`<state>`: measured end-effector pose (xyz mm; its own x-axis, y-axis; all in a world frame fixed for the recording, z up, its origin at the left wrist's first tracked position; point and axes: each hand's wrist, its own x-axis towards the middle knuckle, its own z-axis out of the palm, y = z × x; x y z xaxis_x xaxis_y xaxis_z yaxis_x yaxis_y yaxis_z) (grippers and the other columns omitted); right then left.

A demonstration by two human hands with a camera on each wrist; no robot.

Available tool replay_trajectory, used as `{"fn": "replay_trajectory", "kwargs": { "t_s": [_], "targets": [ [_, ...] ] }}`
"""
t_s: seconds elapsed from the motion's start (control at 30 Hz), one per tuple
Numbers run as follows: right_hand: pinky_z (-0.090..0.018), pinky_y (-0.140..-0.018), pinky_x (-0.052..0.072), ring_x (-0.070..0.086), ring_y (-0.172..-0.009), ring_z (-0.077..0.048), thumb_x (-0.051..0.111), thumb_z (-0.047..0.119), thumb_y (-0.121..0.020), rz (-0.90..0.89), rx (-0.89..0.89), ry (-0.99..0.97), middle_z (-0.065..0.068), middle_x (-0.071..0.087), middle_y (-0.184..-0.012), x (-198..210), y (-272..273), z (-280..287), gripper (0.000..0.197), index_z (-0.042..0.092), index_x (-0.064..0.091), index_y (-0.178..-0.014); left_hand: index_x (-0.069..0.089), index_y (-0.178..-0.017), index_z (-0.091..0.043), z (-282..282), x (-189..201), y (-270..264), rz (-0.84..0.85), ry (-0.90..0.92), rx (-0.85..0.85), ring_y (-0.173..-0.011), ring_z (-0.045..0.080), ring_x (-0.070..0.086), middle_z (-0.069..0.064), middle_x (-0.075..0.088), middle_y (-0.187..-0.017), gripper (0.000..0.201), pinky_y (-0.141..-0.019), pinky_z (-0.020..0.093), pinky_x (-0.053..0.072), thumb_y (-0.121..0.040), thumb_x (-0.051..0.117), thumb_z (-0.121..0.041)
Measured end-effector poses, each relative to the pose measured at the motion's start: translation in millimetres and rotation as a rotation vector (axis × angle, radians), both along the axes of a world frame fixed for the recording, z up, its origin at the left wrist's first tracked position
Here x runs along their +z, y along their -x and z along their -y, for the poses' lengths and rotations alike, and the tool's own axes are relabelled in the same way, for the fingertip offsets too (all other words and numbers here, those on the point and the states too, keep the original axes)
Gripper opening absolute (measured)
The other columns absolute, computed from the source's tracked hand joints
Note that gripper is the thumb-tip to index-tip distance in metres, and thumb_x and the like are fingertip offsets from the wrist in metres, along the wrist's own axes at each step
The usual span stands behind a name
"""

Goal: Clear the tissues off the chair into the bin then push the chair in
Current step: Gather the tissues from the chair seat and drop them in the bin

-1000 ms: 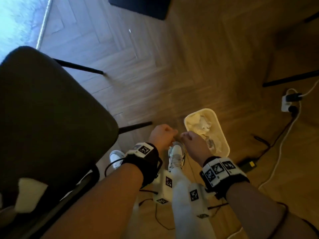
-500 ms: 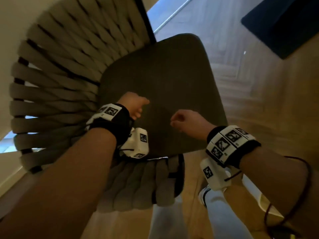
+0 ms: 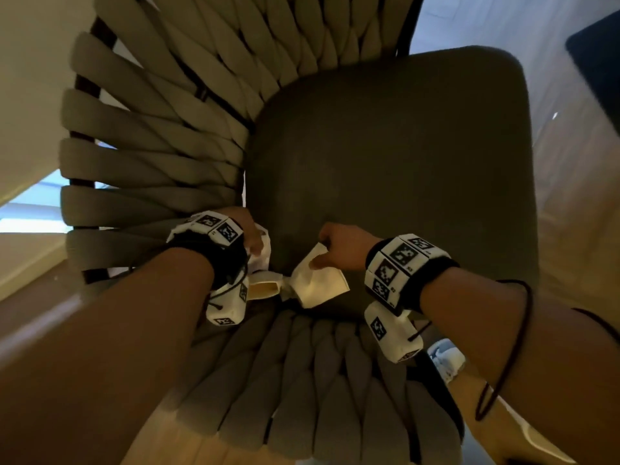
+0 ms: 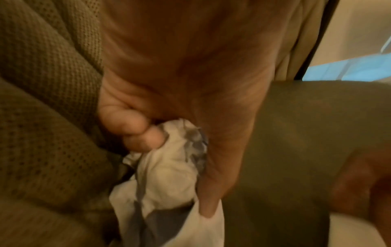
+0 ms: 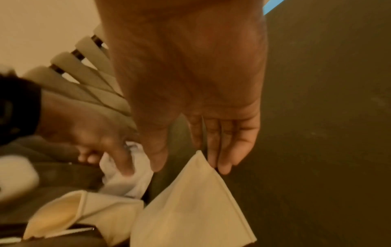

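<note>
The chair has a dark seat and a woven rope back, and it fills the head view. My left hand grips a crumpled white tissue at the seat's near left corner. In the left wrist view its fingers curl round that crumpled tissue. My right hand pinches the top corner of a folded cream tissue. The right wrist view shows this folded tissue between thumb and fingers. Another folded cream tissue lies between the two hands.
The chair's rope back curves round the left and near sides of the seat. A white shoe stands on the wooden floor at the lower right. A dark rug corner lies at the far right.
The view swung from the bin on the floor to the chair. Both hands came down to the seat's near edge and took hold of tissues.
</note>
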<state>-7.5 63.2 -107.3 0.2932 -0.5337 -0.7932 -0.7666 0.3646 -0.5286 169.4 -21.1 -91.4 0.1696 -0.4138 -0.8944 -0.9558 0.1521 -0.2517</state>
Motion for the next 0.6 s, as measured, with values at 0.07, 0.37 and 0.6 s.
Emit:
{"fn": "replay_trajectory", "kwargs": {
  "t_s": [0.07, 0.37, 0.6],
  "targets": [
    [-0.034, -0.083, 0.045, 0.056, -0.111, -0.029, 0.071, 0.042, -0.077, -0.036, -0.001, 0.011, -0.012, 0.057, -0.125, -6.5, -9.3, -2.5, 0.069, 0.009, 0.042, -0.13, 0.058, -0.12, -0.007, 10.4, 16.6, 1.7, -0.042, 0.002, 0.035, -0.112, 0.03, 0.059, 0.013, 0.061, -0.123, 0.063, -0.093, 0.038, 0.051, -0.069, 0.08, -0.036],
    [-0.044, -0.096, 0.044, 0.041, -0.125, -0.033, 0.079, 0.042, -0.067, -0.15, 0.337, 0.184, -0.011, 0.042, -0.135, -9.3, -27.1, -13.9, 0.078, 0.018, 0.043, -0.132, 0.057, -0.116, -0.023, -4.3, 87.8, 32.7, -0.122, -0.606, -0.248, -0.09, 0.013, 0.062, -0.007, 0.061, -0.097, 0.05, -0.07, 0.025, 0.056, -0.072, 0.079, -0.028],
    [-0.036, -0.093, 0.047, 0.056, -0.114, -0.025, 0.074, 0.029, -0.077, 0.057, 0.271, 0.061, -0.006, 0.058, -0.124, -2.6, -12.6, -14.3, 0.05, 0.014, 0.057, -0.122, 0.042, -0.138, -0.024, -28.8, 69.2, 44.3, -0.026, -0.652, -0.397, -0.091, 0.013, 0.052, -0.005, 0.045, -0.106, 0.069, -0.06, 0.017, 0.048, -0.078, 0.075, -0.026]
  ]
}}
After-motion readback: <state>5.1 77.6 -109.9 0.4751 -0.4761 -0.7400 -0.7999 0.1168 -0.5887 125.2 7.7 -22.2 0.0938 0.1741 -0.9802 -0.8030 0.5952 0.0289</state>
